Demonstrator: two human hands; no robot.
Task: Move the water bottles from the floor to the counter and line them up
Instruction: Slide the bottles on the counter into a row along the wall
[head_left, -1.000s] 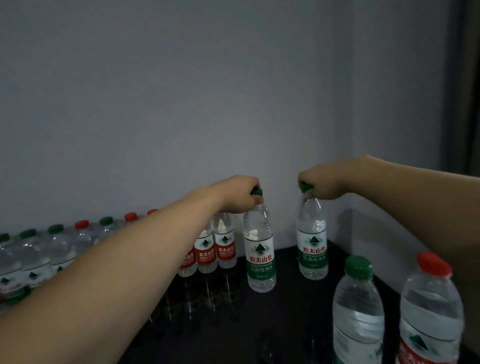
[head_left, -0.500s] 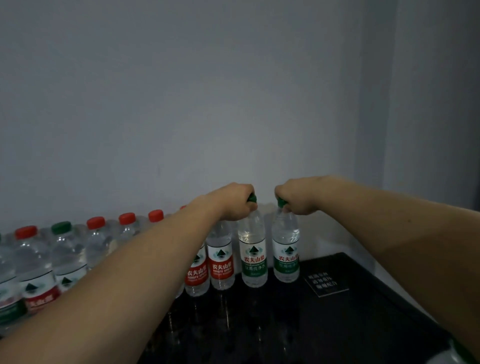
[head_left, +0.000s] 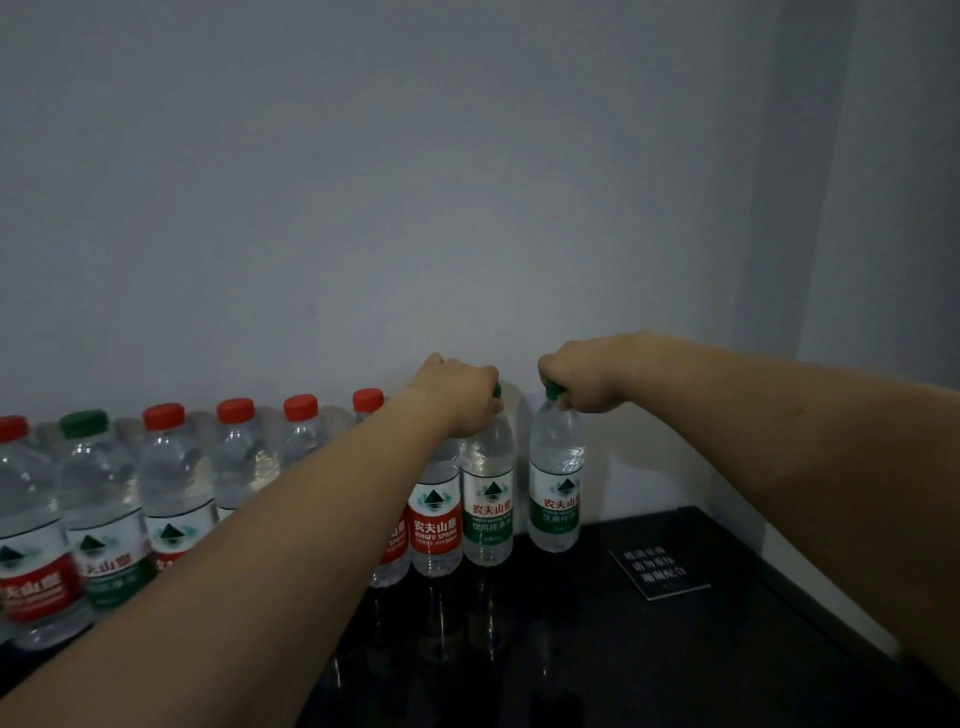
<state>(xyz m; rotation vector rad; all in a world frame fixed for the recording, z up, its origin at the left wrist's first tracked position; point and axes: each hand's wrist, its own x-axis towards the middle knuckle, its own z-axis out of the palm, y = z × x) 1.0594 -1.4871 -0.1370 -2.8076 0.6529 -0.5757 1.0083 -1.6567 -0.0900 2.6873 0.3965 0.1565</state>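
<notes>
Two green-capped bottles are held at once by their caps, one in each hand. The left hand (head_left: 460, 397) has its fingers curled over the cap of the left bottle (head_left: 488, 499), which stands on the dark counter (head_left: 597, 649) touching the end of the row (head_left: 171, 499) along the wall. The right hand (head_left: 576, 382) pinches the cap of the right bottle (head_left: 556, 488), which stands upright just beside its neighbour with a narrow gap between them; whether its base rests fully on the counter I cannot tell.

What could go wrong, as I judge it: a hold on the cap alone gives little control over a full bottle, so a sideways nudge to close the gap could tip it. If the left bottle is pushed too hard into the red-labelled bottle (head_left: 435, 512) next to it, the closely packed row could knock over in turn. The left forearm lies across the front of the row and hides several bottles, so drawing it back carelessly could brush them.

To the right of the row lies a small dark sign (head_left: 660, 569) with pale lettering, flat on the counter near the right bottle; it sits in the path if the line grows further. The wall corner (head_left: 779, 312) closes the space beyond.
</notes>
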